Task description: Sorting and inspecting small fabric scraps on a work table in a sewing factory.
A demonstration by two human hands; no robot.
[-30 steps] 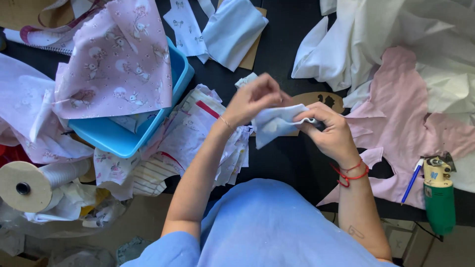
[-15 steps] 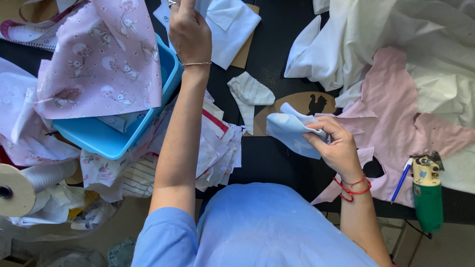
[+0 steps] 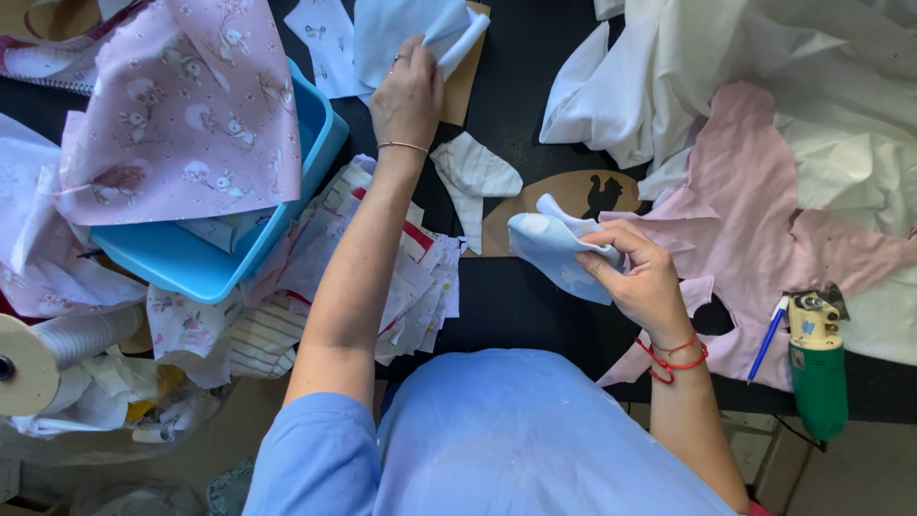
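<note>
My left hand (image 3: 409, 96) reaches far across the black table and grips the edge of a light blue fabric piece (image 3: 401, 29) lying on brown cardboard. My right hand (image 3: 642, 277) holds a small light blue cut fabric piece (image 3: 554, 244) above a brown cardboard template (image 3: 573, 196) with a rooster shape. A small white striped fabric piece (image 3: 473, 172) lies between my two hands. A red cord bracelet circles my right wrist.
A blue plastic tray (image 3: 205, 268) draped with pink printed fabric (image 3: 181, 105) sits at left above a stack of printed cut pieces (image 3: 401, 277). White cloth (image 3: 764, 57) and pink cloth (image 3: 755, 210) lie at right. A green electric cutter (image 3: 817, 368), blue pen (image 3: 769, 334) and tape roll (image 3: 24, 363) are nearby.
My left hand left the small blue piece, reached far forward and took hold of the light blue fabric at the back. My right hand keeps holding the small blue piece.
</note>
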